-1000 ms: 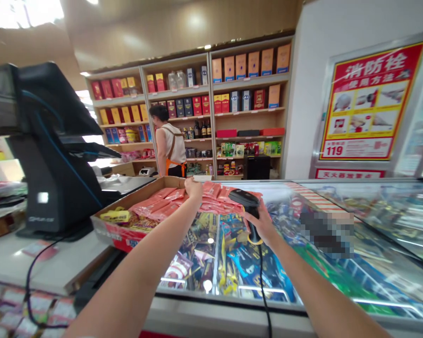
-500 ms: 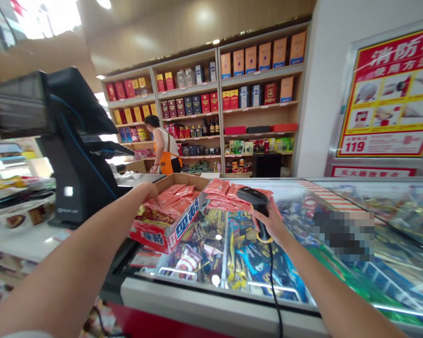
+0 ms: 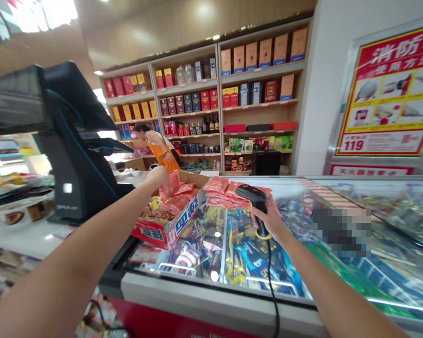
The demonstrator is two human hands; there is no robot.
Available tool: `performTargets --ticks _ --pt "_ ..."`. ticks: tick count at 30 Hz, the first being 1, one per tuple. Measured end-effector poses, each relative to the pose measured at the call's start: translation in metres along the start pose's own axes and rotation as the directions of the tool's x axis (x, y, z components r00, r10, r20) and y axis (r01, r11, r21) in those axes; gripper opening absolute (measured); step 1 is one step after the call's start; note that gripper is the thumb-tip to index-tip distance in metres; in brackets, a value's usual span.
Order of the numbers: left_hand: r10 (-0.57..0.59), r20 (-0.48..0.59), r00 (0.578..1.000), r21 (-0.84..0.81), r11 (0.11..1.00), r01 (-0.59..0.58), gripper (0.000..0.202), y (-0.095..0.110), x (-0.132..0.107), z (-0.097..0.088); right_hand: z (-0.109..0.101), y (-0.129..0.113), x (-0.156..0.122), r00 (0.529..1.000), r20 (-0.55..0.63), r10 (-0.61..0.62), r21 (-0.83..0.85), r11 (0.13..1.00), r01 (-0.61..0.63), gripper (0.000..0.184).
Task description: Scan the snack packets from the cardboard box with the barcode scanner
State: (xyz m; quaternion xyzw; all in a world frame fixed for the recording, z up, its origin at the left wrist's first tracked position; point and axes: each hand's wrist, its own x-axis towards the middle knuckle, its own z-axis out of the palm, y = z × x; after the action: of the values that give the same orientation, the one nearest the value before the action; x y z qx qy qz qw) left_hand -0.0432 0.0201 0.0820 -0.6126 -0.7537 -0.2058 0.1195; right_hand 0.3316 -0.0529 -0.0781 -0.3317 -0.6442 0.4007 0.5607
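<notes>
My left hand (image 3: pixel 157 176) is raised over an open cardboard box (image 3: pixel 168 228) and pinches a red foil packet (image 3: pixel 169 184) by its top edge. The box holds more red packets and yellow snack bags. My right hand (image 3: pixel 269 219) grips a black handheld barcode scanner (image 3: pixel 255 197) with a black cord (image 3: pixel 272 281) hanging down. That hand is just in front of a pile of red packets (image 3: pixel 225 193) lying on the glass lid of a chest freezer (image 3: pixel 218 286).
A black point-of-sale terminal (image 3: pixel 70 141) stands left of the box on a white counter (image 3: pixel 17 239). A co-worker (image 3: pixel 158 149) in an orange apron bends near wooden shelves of boxed goods (image 3: pixel 257 94). A red fire-hydrant poster (image 3: pixel 387 91) hangs at right.
My left hand has risen and moved slightly right, lifting a red packet out of the box. The co-worker has bent forward. My right hand and the scanner have barely moved.
</notes>
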Motion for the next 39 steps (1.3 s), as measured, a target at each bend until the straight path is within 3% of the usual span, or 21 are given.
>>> performTargets --ticks 3,7,9,13,17,20,25,33,39 --pt "-0.008 -0.061 0.998 -0.017 1.000 0.007 0.025 0.020 -0.010 -0.014 0.000 0.001 0.000 1.000 -0.008 -0.016 -0.007 1.000 0.016 0.029" --pt "0.108 -0.142 0.984 -0.283 0.948 -0.145 0.028 0.054 -0.045 -0.009 -0.001 0.002 0.000 1.000 0.002 -0.022 0.027 0.999 0.022 0.029" --pt "0.157 -0.153 0.976 -0.445 0.871 -0.210 0.029 0.073 -0.065 0.011 -0.001 0.001 -0.001 1.000 -0.001 -0.018 0.052 0.998 0.018 0.029" --pt "0.223 -0.180 0.958 -0.651 0.703 -0.285 0.030 0.099 -0.097 0.075 -0.002 -0.003 -0.003 1.000 -0.004 -0.005 0.051 0.999 0.005 0.030" --pt "0.201 -0.198 0.959 -0.740 0.611 -0.281 0.030 0.100 -0.109 0.130 -0.005 -0.007 -0.004 1.000 0.027 0.013 0.027 1.000 -0.014 0.031" --pt "0.176 -0.189 0.966 -0.762 0.594 -0.257 0.026 0.091 -0.109 0.151 -0.008 -0.010 -0.005 0.982 0.175 0.071 -0.065 0.996 -0.061 0.032" --pt "0.158 -0.182 0.970 -0.779 0.580 -0.240 0.025 0.084 -0.103 0.156 -0.010 -0.011 -0.008 0.928 0.334 0.167 -0.208 0.973 -0.100 0.036" --pt "0.152 -0.176 0.973 -0.784 0.576 -0.231 0.021 0.088 -0.103 0.157 -0.007 -0.013 -0.012 0.895 0.374 0.244 -0.314 0.941 -0.125 0.036" --pt "0.143 -0.136 0.980 -0.782 0.592 -0.195 0.023 0.088 -0.105 0.152 -0.005 -0.014 -0.013 0.900 0.374 0.224 -0.280 0.952 -0.121 0.033"
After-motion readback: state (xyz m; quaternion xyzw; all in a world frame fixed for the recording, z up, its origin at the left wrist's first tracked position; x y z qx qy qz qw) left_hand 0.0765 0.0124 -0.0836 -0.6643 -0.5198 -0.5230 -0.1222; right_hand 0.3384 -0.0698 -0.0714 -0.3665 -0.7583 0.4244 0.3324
